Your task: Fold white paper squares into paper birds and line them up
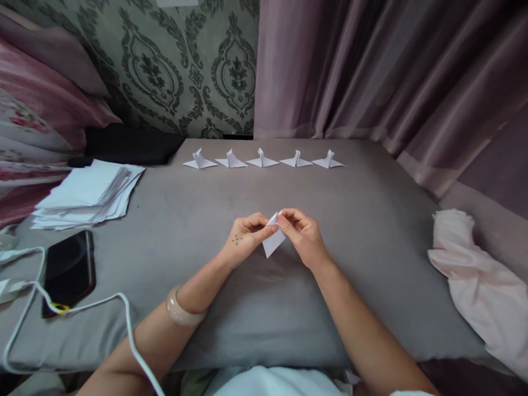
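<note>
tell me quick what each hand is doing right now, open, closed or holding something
Left hand: closed, holding the folded white paper under its thumb.
Right hand: closed, pinching the same paper near its top.

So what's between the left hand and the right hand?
A small folded white paper, pinched by both the left hand and the right hand, its pointed lower corner sticking out between them. Seen in the head view, over the grey cloth.
</note>
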A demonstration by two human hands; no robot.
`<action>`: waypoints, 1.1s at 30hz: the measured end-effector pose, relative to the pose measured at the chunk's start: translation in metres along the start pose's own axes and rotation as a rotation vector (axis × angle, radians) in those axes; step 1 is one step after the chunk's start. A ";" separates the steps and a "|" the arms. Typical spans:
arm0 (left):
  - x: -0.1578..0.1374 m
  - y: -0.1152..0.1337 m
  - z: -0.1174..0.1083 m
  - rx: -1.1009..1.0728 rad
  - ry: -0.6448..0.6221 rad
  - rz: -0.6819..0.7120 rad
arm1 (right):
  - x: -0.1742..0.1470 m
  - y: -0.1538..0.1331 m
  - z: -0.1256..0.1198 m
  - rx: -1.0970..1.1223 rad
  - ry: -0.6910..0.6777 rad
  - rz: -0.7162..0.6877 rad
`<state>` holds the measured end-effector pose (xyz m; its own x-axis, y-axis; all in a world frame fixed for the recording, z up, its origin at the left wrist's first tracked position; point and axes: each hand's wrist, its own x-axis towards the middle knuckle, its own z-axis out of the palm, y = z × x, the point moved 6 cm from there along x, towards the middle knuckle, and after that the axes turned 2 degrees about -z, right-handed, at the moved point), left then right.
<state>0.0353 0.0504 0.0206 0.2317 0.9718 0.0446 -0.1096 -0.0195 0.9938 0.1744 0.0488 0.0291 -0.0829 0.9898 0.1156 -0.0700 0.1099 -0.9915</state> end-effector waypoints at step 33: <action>0.013 -0.035 -0.026 0.294 0.117 -0.131 | 0.011 0.044 -0.008 -0.524 0.026 0.092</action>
<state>0.0167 0.0696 -0.0162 0.1115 0.9905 -0.0809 0.2012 0.0572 0.9779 0.1782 0.0651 -0.0137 -0.0404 0.9987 0.0319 0.4432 0.0465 -0.8952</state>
